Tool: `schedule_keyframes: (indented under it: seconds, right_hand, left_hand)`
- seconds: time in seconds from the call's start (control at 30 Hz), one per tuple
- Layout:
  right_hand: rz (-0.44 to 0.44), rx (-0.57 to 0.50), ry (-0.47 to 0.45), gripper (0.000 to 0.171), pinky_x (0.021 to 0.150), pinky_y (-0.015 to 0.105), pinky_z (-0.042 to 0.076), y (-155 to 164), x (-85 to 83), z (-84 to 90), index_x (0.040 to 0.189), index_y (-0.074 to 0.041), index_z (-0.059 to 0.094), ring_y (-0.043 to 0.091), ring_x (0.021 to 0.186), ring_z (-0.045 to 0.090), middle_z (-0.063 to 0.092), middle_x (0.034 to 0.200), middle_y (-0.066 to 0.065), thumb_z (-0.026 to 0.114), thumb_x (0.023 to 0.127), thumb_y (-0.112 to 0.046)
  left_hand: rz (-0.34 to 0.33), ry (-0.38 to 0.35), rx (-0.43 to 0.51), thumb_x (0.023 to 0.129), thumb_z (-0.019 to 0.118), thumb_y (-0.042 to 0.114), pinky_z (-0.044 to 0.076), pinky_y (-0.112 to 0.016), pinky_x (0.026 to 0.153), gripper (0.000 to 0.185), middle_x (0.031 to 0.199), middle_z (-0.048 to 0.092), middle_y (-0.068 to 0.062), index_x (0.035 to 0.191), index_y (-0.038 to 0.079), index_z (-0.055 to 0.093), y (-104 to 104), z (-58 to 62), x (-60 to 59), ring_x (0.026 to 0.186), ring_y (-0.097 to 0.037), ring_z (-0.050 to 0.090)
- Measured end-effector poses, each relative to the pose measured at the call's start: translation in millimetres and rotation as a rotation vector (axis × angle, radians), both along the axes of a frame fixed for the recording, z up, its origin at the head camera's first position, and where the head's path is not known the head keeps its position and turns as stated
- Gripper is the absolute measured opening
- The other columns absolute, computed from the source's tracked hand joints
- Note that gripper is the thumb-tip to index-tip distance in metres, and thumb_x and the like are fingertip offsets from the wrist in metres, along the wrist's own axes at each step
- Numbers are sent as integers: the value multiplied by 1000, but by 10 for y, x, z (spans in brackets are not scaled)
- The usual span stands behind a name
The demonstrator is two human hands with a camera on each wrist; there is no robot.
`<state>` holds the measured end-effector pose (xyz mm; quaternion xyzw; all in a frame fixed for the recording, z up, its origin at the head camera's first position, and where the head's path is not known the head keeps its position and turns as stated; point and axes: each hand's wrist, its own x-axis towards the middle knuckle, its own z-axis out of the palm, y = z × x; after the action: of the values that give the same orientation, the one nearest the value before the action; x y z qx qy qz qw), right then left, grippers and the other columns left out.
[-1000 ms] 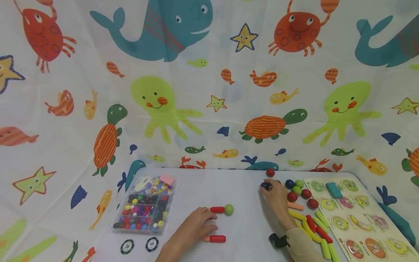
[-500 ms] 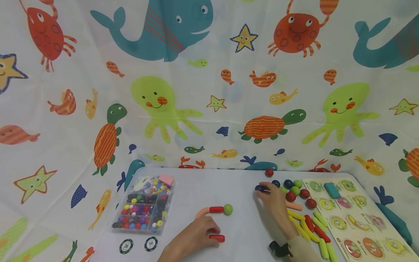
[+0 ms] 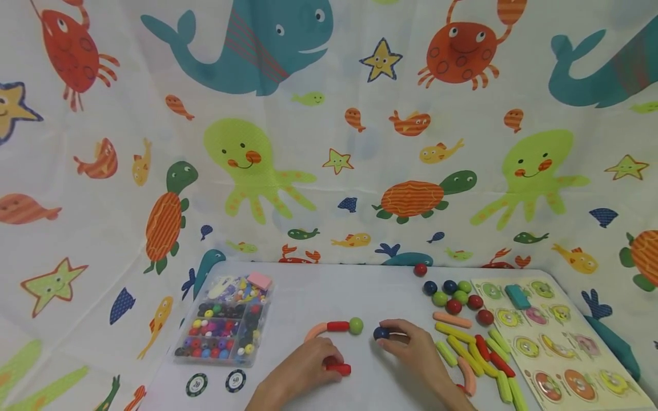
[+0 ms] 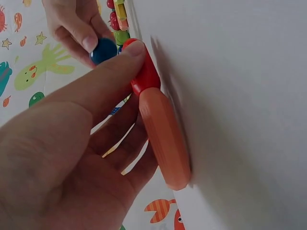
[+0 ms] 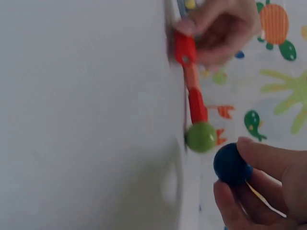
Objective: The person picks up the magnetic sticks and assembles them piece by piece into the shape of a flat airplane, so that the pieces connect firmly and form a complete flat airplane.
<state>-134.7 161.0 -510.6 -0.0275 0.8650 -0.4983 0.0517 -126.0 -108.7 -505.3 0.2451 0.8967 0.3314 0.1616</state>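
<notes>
My left hand (image 3: 303, 368) pinches a short red stick (image 3: 343, 370) between thumb and fingers. A peach stick (image 4: 165, 139) joins its near end in the left wrist view, lying along the white table. Between thumb and fingers of my right hand (image 3: 416, 351) is a dark blue ball (image 3: 381, 333). This ball (image 5: 232, 164) is held clear of the table in the right wrist view. Just beyond the left hand lies a chain: a curved peach stick (image 3: 315, 330), a red stick (image 3: 337, 326) and a green ball (image 3: 356, 326). The blue ball is right of that green ball, apart from it.
At left stands a divided clear box (image 3: 221, 319) of beads, with two round chips (image 3: 236, 381) before it. Right of my right hand lie several coloured sticks (image 3: 480, 357) and balls (image 3: 454, 306). A fruit puzzle board (image 3: 524, 325) fills the right edge; a patterned cloth (image 3: 329, 188) hangs behind.
My right hand has brought the blue ball from the ball group toward the table's middle and nearer me. The left hand has moved from the upper chain to the lower red stick and grips it.
</notes>
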Motion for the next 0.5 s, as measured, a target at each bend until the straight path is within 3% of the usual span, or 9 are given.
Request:
schedule_keyframes:
  seconds: [0.2,0.5]
  right_hand:
    - [191,-30,-74,49,91,33,58,-118,207,-81,124,-14,68,19,107,67,69,121,3,82,84,-38]
    - [247,-91,-132,46,89,30,58,-226,284,-159,122,-13,68,16,101,67,69,119,3,82,84,-35]
  left_hand:
    - [-57,109,0,84,83,28,49,-17,78,18,89,65,19,100,22,77,-13,-6,-20,80,6,53]
    - [-63,118,2,85,83,27,50,-16,80,19,91,66,18,102,21,77,-11,-5,-25,80,6,53]
